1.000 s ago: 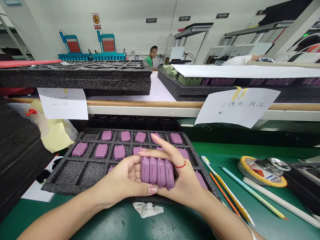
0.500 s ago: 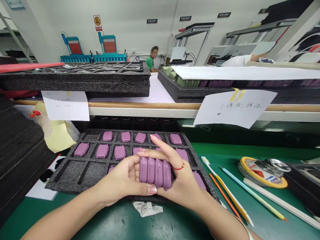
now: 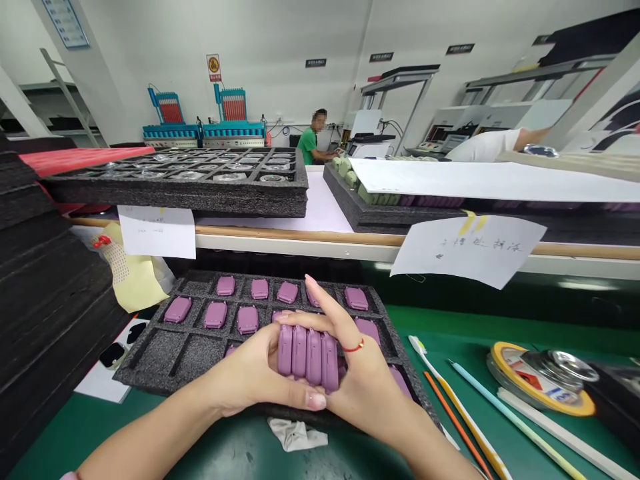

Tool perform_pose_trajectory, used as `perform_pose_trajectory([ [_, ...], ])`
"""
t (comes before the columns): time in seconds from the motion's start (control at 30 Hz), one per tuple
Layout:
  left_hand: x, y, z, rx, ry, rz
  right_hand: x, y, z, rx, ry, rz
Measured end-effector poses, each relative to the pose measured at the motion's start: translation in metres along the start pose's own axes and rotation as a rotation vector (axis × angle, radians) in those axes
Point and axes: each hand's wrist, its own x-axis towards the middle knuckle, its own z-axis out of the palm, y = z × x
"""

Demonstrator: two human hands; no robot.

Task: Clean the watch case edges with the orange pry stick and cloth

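Several purple cases (image 3: 306, 357) stand side by side in a row, gripped between both hands above the black foam tray (image 3: 165, 363). My left hand (image 3: 255, 373) wraps the row's left end, its thumb along the lower edge. My right hand (image 3: 363, 367) closes round the right end, with its index finger stretched out past the row and a red string on a finger. More purple cases, such as one at the tray's left (image 3: 177, 309), lie singly in the compartments behind. Part of the tray is hidden by my hands.
A toothbrush (image 3: 453, 393), an orange stick, a blue pen and a yellow tape roll (image 3: 543, 380) lie right. A crumpled white cloth (image 3: 295, 435) is in front. Foam trays sit on the shelf (image 3: 300, 245); stacked black foam (image 3: 45, 320) stands left. A person in green (image 3: 309, 141) sits behind.
The camera view has tilted up a little, so the scene sits lower and slightly to the right. Both hands still hold the row of purple cases, its right end slightly nearer the left.
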Motion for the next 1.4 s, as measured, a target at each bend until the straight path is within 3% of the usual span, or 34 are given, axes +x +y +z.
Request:
perform_pose_trajectory([
  [0.13,0.008,0.01,0.004,-0.001,0.051,0.072,0.01,-0.005,-0.005,-0.077,-0.026,0.028],
  [0.33,0.012,0.014,0.007,-0.041,0.017,0.108,0.016,-0.007,-0.006,-0.052,-0.035,0.071],
  [0.57,0.007,0.009,0.002,-0.107,0.001,0.017,0.013,-0.012,-0.021,0.124,-0.163,0.074],
  [0.83,0.01,0.006,0.002,0.008,0.052,0.037,0.01,-0.007,-0.009,0.101,0.032,0.099],
  [1.07,0.01,0.003,0.002,-0.028,0.044,0.009,0.009,-0.009,-0.013,0.262,0.026,0.266],
  [1.17,0.009,0.006,0.002,-0.012,0.035,0.031,0.009,-0.009,-0.019,0.291,-0.086,0.206],
  [1.27,0.007,0.008,0.002,0.038,0.045,0.039,0.009,-0.007,-0.021,0.103,-0.167,0.086],
  [1.4,0.008,0.009,0.004,0.146,0.048,0.082,0.007,-0.001,-0.013,-0.063,-0.102,-0.013],
])
